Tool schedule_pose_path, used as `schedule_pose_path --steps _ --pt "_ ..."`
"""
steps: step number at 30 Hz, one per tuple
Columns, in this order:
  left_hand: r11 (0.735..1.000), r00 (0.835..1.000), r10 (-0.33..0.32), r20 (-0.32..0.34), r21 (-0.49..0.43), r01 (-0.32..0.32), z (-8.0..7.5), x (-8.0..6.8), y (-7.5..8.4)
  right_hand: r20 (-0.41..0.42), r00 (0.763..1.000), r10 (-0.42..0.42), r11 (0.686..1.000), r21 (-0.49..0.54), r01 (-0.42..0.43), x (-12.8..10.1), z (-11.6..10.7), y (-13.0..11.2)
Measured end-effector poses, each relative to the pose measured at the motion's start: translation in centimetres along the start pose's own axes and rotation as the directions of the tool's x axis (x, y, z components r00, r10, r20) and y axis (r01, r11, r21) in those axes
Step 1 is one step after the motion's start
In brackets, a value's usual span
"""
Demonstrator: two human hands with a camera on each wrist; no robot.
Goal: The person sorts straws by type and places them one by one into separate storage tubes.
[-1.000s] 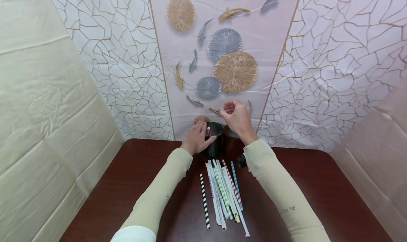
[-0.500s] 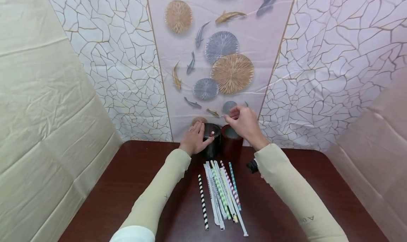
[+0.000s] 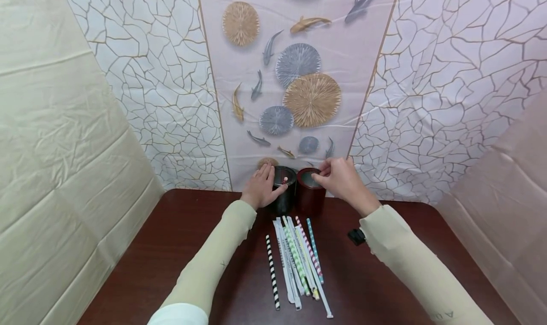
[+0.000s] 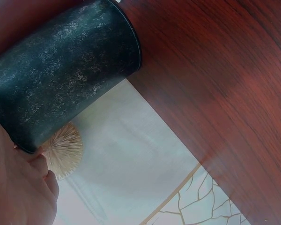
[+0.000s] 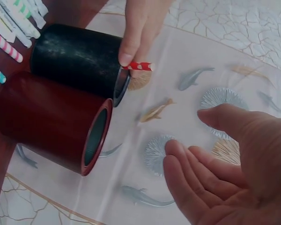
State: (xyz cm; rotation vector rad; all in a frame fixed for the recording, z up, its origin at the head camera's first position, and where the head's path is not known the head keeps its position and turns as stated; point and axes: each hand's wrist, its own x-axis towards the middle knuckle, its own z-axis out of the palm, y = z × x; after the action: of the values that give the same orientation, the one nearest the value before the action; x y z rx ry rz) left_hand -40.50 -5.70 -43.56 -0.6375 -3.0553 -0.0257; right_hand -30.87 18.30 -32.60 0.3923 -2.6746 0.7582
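Note:
My left hand (image 3: 260, 188) grips the black cup (image 3: 285, 198) at the table's far edge, with its thumb (image 5: 132, 40) on the rim. A red-and-white straw (image 5: 139, 66) stands inside that cup, its tip above the rim. A dark red cup (image 3: 310, 198) stands touching the black one on its right. My right hand (image 3: 340, 178) hovers at the red cup's right rim. The right wrist view shows this hand (image 5: 225, 159) with relaxed fingers and nothing in it. In the left wrist view the black cup (image 4: 61, 70) fills the top left, with the left hand (image 4: 16, 192) beside it.
Several paper straws (image 3: 299, 258) lie side by side on the dark wooden table (image 3: 171, 249) between my forearms, a black-and-white striped one (image 3: 272, 268) leftmost. A patterned cloth wall (image 3: 299, 78) rises right behind the cups. Cream sheets close off both sides.
My right hand has moved right and down, from above the black cup to the red cup's rim. The left hand has kept its hold on the black cup.

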Motion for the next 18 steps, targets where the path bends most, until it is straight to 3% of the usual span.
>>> schedule_pose_path --steps 9,18 --pt "1.000 1.000 -0.003 0.019 0.009 0.003 0.1 0.1 0.0 0.168 0.984 0.055 0.997 -0.066 -0.045 -1.7 1.3 1.1" --pt "1.000 0.999 0.005 -0.032 -0.008 -0.005 0.1 -0.2 0.0 0.342 0.938 0.060 0.997 -0.068 -0.039 -3.0 3.3 2.3"
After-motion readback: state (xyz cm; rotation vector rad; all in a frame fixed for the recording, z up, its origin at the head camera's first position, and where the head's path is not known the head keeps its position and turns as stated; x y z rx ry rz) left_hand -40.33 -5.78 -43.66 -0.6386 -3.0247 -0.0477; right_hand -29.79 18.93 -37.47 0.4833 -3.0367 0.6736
